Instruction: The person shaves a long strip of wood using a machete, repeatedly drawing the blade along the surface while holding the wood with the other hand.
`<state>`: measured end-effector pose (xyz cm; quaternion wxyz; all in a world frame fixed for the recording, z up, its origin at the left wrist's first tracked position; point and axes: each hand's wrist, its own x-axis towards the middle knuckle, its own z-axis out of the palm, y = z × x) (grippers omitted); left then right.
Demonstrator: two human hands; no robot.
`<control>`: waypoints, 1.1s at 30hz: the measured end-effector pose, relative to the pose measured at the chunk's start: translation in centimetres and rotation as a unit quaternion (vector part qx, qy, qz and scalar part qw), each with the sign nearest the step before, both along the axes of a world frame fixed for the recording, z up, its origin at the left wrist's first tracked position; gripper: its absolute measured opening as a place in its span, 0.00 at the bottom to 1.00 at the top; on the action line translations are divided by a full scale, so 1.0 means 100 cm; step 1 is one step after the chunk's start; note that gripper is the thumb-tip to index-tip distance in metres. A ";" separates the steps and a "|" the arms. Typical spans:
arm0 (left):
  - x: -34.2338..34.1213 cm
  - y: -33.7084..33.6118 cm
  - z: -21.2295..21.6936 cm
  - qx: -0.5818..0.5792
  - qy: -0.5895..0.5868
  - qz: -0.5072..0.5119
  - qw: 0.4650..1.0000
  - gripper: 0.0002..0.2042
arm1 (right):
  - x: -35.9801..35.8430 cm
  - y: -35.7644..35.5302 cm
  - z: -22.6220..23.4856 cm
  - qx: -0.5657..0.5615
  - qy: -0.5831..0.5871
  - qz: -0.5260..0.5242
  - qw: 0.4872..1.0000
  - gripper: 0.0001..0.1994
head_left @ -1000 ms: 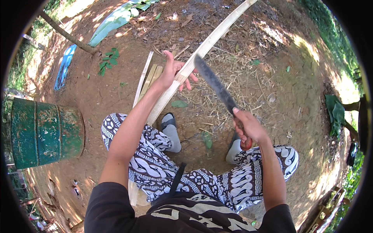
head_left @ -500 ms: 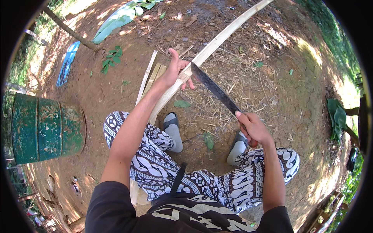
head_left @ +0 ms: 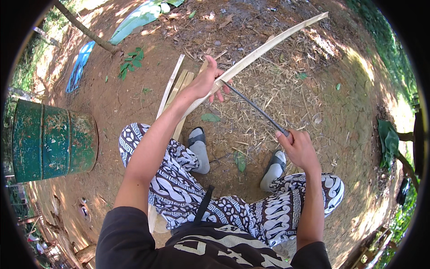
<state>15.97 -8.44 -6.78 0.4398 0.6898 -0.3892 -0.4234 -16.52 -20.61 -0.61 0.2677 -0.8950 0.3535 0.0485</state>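
Note:
A long, pale wooden strip [head_left: 268, 47], slightly curved, slants from beside my left knee up to the far right. My left hand [head_left: 204, 84] holds it from the left side, thumb raised and fingers curled under it. In my right hand [head_left: 301, 150] is a machete [head_left: 256, 106], gripped by its handle, which the fingers mostly cover. The dark blade appears thin, seen nearly edge-on, and its tip end meets the strip just beyond my left fingers. The strip's near end is partly hidden behind my left forearm.
Several cut strips [head_left: 178, 87] lean by my left knee. Shavings [head_left: 277, 94] litter the soil between and beyond my feet. A green metal drum [head_left: 56, 143] stands left. Further off are blue cord [head_left: 79, 67], a thin trunk [head_left: 83, 29] and a large leaf [head_left: 134, 20].
The strip's far end has come lower and nearer, and the strip looks narrower. The machete blade has turned from showing its flat side to nearly edge-on. My right hand shifted slightly right.

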 end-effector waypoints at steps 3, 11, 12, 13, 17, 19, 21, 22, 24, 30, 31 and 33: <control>0.000 -0.002 0.001 0.005 -0.020 0.003 1.000 0.61 | 0.000 0.008 0.003 -0.058 -0.007 -0.008 0.998 0.26; 0.001 -0.002 -0.007 -0.003 -0.028 0.047 0.999 0.61 | 0.003 0.015 0.003 -0.117 -0.034 0.029 0.992 0.23; 0.001 -0.002 -0.008 -0.005 -0.030 0.042 0.999 0.61 | 0.003 0.015 0.002 -0.114 -0.033 0.030 0.993 0.23; 0.001 -0.002 -0.008 -0.008 -0.032 0.037 0.999 0.61 | 0.004 0.015 0.003 -0.112 -0.024 0.021 0.993 0.23; -0.002 -0.003 -0.004 -0.004 -0.021 0.034 0.999 0.62 | 0.006 0.011 0.004 -0.128 -0.014 0.011 0.992 0.23; -0.001 -0.002 -0.002 -0.006 -0.012 0.041 0.999 0.62 | 0.004 0.010 0.002 -0.141 -0.026 0.028 0.989 0.22; -0.001 -0.002 -0.001 -0.011 -0.012 0.046 0.999 0.62 | 0.002 0.013 -0.003 -0.144 -0.041 0.050 0.988 0.22; -0.001 -0.001 -0.001 -0.015 -0.016 0.046 0.999 0.62 | 0.003 0.013 -0.003 -0.146 -0.033 0.043 0.988 0.22; -0.003 -0.001 0.000 -0.018 -0.017 0.047 0.999 0.62 | 0.004 0.011 0.002 -0.151 -0.016 0.029 0.988 0.22; 0.000 0.000 -0.001 -0.009 -0.011 0.036 0.999 0.64 | 0.003 0.011 -0.007 -0.141 -0.042 0.045 0.988 0.23; 0.000 0.000 -0.001 -0.015 -0.010 0.039 0.999 0.63 | 0.003 0.011 -0.007 -0.140 -0.029 0.039 0.989 0.24; -0.002 0.000 -0.001 -0.021 -0.007 0.045 0.999 0.63 | 0.004 0.010 -0.001 -0.137 -0.003 0.025 0.990 0.24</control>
